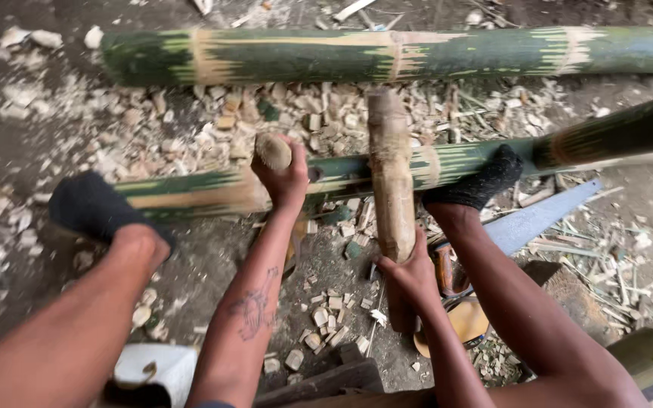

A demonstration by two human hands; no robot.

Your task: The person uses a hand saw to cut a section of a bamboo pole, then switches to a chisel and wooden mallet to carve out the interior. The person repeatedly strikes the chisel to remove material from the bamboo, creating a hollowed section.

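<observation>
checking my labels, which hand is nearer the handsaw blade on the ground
Right. The right hand grips the wooden club just left of the handsaw; the left hand is farther left, on the bamboo pole.

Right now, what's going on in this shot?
A person sits over a green bamboo pole lying on the ground, both socked feet pressed on it. The left hand has its grip on a short wooden-handled tool at the pole. The right hand grips a thick wooden club lying across it. Wood chips litter the dirt; a saw blade lies beside the right leg.
</observation>
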